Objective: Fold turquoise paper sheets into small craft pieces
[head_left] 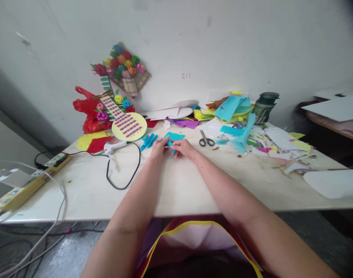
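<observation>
Both my hands meet over the middle of the table, pinching a small piece of blue paper between them. My left hand grips it from the left with closed fingers. On the other side my right hand has thumb and fingers pressed on the same piece. Just behind them lies a flat blue paper sheet. Several folded blue paper strips rest left of my left hand. Black-handled scissors lie to the right of my right hand.
A white glue gun with a looping black cord lies left. The yellow power strip runs along the left edge. Paper scraps and a green bottle stand right. A guitar-shaped paper craft leans at the back left.
</observation>
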Action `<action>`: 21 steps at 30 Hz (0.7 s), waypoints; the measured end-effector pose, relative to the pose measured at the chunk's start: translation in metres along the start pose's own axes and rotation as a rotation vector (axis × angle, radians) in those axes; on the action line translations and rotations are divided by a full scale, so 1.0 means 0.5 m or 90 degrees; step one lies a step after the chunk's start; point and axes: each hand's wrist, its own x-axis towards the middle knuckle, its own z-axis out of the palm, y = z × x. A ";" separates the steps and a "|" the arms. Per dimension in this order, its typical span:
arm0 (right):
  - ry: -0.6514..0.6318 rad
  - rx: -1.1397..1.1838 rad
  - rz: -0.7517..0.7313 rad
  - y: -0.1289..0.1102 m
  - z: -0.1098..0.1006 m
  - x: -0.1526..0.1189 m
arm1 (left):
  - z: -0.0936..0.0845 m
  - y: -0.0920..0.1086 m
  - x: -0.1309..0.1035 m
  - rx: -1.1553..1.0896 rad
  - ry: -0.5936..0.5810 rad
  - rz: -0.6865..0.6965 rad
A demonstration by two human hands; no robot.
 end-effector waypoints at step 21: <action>-0.042 -0.045 0.049 -0.002 -0.014 -0.003 | -0.005 -0.001 0.009 -0.055 0.118 0.017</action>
